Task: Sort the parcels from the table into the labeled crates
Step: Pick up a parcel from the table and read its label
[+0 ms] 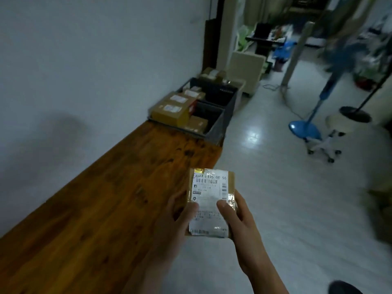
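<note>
**Small parcel held in both hands beside the table's edge**

In the lower centre of the frame, a small brown parcel [212, 200] with a white shipping label is held over the wooden table's [95, 209] right edge. The left hand [180, 219] grips its left side, thumb pressed on the label; the right hand [237, 217] grips the right side, thumb likewise on top, fingers curled underneath. Beyond the table's far end, centre frame, stand dark crates [214, 117] holding cardboard boxes [171, 111]. At right, a blue fan stand [305, 128] rests on the pale floor.
</note>
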